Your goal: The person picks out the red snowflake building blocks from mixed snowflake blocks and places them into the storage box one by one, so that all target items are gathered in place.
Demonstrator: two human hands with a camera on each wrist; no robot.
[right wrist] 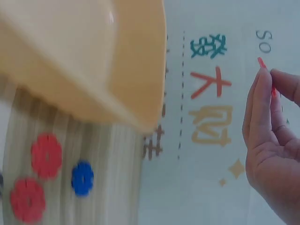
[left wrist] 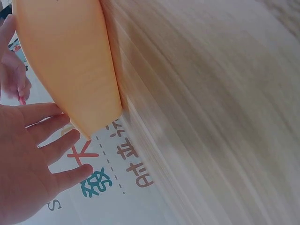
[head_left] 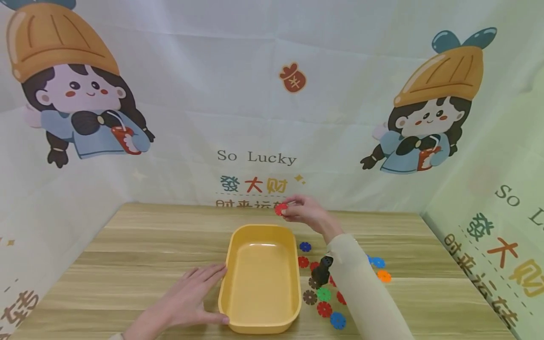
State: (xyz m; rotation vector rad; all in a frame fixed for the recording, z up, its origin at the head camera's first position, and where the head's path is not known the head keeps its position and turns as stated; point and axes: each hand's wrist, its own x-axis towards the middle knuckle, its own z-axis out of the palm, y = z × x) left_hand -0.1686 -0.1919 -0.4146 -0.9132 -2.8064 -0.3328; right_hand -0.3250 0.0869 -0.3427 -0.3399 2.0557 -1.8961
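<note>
A yellow plastic bin (head_left: 259,327) stands on the wooden table, its inside bare in the head view. My left hand (head_left: 187,297) rests against the bin's left side, thumb and fingertips at the rim, fingers spread and nearly straight; the left wrist view shows these fingers (left wrist: 70,173) beside the bin wall. Past the bin's far right corner, my right hand (head_left: 308,213) is raised and pinches a red notched disc (head_left: 280,209) between thumb and fingers. In the right wrist view the disc (right wrist: 261,62) appears edge-on between the fingertips.
Right of the bin lie several flower-shaped discs: a dark blue disc (head_left: 305,246), a green disc (head_left: 324,294), an orange disc (head_left: 384,276), plus red, brown and light blue ones. A black object (head_left: 323,270) sits among them, partly behind the right sleeve (head_left: 365,283). A printed cloth (head_left: 255,118) hangs behind.
</note>
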